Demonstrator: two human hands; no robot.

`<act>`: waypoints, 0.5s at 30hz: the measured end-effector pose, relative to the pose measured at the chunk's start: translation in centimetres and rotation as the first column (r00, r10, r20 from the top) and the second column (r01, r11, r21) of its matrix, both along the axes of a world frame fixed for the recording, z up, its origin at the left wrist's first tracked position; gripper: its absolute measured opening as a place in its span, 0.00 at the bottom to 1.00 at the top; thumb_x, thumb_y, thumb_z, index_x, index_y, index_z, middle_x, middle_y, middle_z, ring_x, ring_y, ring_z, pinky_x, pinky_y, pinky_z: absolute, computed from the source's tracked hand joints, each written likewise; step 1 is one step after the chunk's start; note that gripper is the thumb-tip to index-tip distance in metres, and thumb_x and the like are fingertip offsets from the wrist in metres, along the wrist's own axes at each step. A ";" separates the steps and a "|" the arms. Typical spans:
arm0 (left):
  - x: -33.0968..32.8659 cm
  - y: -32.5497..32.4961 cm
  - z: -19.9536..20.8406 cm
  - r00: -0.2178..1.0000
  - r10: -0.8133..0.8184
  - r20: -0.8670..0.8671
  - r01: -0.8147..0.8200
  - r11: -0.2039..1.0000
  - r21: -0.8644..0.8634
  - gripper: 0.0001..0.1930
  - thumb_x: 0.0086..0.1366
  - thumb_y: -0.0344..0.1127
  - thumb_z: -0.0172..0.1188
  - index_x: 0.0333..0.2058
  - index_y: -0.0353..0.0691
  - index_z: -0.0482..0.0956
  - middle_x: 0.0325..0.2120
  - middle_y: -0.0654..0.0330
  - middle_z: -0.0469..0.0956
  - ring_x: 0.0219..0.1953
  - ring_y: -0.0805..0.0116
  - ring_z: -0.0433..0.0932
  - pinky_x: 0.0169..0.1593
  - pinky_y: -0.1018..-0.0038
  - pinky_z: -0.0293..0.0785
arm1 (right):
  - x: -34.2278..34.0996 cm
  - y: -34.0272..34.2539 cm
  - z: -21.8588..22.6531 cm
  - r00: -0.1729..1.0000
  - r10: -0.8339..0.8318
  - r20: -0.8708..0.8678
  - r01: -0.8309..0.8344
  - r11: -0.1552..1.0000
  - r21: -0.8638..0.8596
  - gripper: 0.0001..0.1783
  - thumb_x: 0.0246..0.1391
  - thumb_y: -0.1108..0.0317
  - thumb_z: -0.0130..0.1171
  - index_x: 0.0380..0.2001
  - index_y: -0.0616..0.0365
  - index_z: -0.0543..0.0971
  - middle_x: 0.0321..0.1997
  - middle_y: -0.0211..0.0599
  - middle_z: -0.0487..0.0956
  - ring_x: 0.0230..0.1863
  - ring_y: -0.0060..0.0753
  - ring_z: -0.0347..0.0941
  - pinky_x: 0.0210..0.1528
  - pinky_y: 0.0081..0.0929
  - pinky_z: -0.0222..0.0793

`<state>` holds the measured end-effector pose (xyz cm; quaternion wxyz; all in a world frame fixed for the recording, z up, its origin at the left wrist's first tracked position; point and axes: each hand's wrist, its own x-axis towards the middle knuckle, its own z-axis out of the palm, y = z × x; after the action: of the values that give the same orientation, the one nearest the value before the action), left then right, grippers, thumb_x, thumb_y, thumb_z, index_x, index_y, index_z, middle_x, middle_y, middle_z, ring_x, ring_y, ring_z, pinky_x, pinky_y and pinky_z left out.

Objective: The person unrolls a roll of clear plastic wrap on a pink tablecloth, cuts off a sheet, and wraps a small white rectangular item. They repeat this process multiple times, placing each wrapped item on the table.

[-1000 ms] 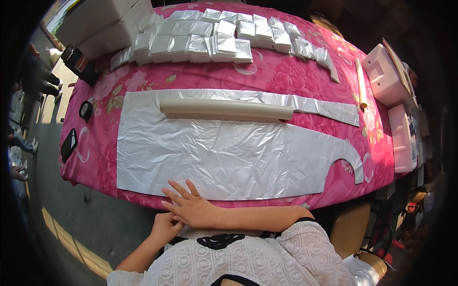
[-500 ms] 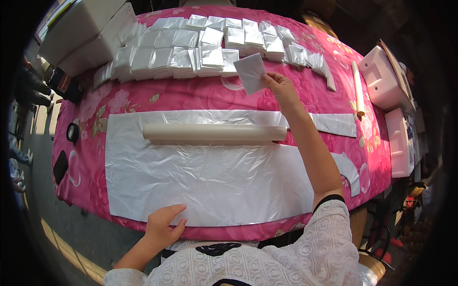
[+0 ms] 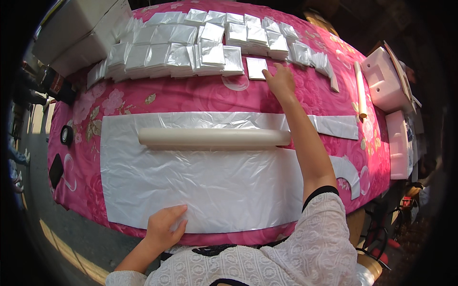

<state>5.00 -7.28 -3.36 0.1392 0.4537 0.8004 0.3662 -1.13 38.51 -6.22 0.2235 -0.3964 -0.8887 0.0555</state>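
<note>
A folded white plastic packet [image 3: 256,68] lies flat on the pink cloth, beside the near row of stacked packets [image 3: 210,53]. At its right edge is my right hand [image 3: 281,80], fingers apart, a fingertip touching or almost touching it. My left hand [image 3: 164,226] rests open at the near edge of a wide, wrinkled white plastic sheet [image 3: 200,186], thumb and fingers spread. Across the upper part of that sheet lies a long pale roller tube [image 3: 214,137]. My right forearm passes over the sheet and hides part of its right side.
White boxes [image 3: 81,33] stand at the far left, with a dark bottle [image 3: 52,83] nearby. A tape roll [image 3: 66,135] and a black phone-like slab [image 3: 56,170] lie near the left edge. Foam boxes [image 3: 387,76] and a thin tube [image 3: 360,90] are at the right.
My right hand has lowered the packet from the air onto the cloth beside the stacks, and its fingers have come apart. My left hand has hardly moved.
</note>
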 end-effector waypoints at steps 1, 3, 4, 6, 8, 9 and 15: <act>-0.1 0.1 0.1 1.000 -0.003 -0.028 0.003 1.000 0.026 0.19 0.47 0.27 0.62 0.41 0.38 0.76 0.34 0.53 0.79 0.34 0.56 0.78 0.37 0.69 0.75 | 1.0 -0.9 1.1 0.983 0.181 -0.014 -0.180 0.967 -0.181 0.25 0.48 0.54 0.59 0.45 0.60 0.75 0.45 0.46 0.76 0.46 0.41 0.72 0.46 0.32 0.67; -0.1 0.3 0.2 0.999 -0.017 -0.028 0.018 0.999 0.034 0.19 0.47 0.26 0.62 0.41 0.38 0.76 0.35 0.53 0.78 0.35 0.56 0.78 0.38 0.69 0.74 | 4.4 -3.9 3.8 0.869 0.490 -0.069 -0.463 0.755 -0.464 0.26 0.48 0.56 0.59 0.48 0.58 0.74 0.49 0.45 0.73 0.50 0.43 0.69 0.49 0.34 0.66; -0.1 0.5 0.3 0.999 -0.030 -0.028 0.031 0.999 0.042 0.19 0.47 0.25 0.61 0.41 0.38 0.75 0.36 0.53 0.78 0.36 0.56 0.78 0.38 0.69 0.74 | 6.8 -5.9 4.5 0.785 0.612 -0.096 -0.549 0.616 -0.565 0.25 0.48 0.57 0.59 0.49 0.57 0.73 0.50 0.45 0.72 0.52 0.44 0.67 0.51 0.35 0.65; -0.1 1.5 0.3 0.996 -0.084 -0.030 0.086 0.995 0.057 0.20 0.47 0.26 0.61 0.43 0.36 0.74 0.38 0.52 0.77 0.38 0.55 0.77 0.41 0.68 0.73 | 11.9 -9.3 4.2 0.680 0.732 -0.026 -0.662 0.599 -0.451 0.25 0.46 0.63 0.61 0.49 0.58 0.72 0.48 0.42 0.72 0.50 0.44 0.67 0.50 0.36 0.65; 0.5 2.5 0.4 0.990 -0.135 -0.040 0.137 0.990 0.038 0.24 0.47 0.28 0.62 0.46 0.35 0.71 0.44 0.49 0.73 0.44 0.52 0.74 0.46 0.66 0.71 | 15.4 -11.5 3.4 0.720 0.688 0.086 -0.662 0.719 -0.212 0.27 0.41 0.65 0.64 0.47 0.57 0.72 0.43 0.41 0.73 0.46 0.44 0.68 0.47 0.35 0.66; 0.7 3.2 0.4 0.986 -0.156 -0.051 0.157 0.988 0.018 0.27 0.48 0.30 0.63 0.49 0.35 0.69 0.49 0.46 0.69 0.48 0.50 0.71 0.50 0.65 0.68 | 17.0 -12.7 3.6 0.744 0.665 0.073 -0.638 0.738 -0.219 0.27 0.41 0.66 0.64 0.48 0.57 0.72 0.43 0.42 0.73 0.45 0.44 0.68 0.46 0.35 0.67; 3.4 7.7 -1.8 0.977 -0.205 -0.064 0.203 0.979 -0.032 0.46 0.50 0.47 0.64 0.61 0.35 0.49 0.61 0.33 0.36 0.63 0.35 0.42 0.62 0.55 0.48 | 25.2 -20.5 4.0 0.753 0.655 -0.067 -0.596 0.635 -0.491 0.26 0.49 0.61 0.58 0.49 0.63 0.69 0.44 0.47 0.72 0.47 0.46 0.67 0.49 0.36 0.65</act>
<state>8.42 0.38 -5.15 0.1550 0.5436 0.7585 0.3244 24.11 17.96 -2.26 0.0312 -0.1087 -0.9386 0.3260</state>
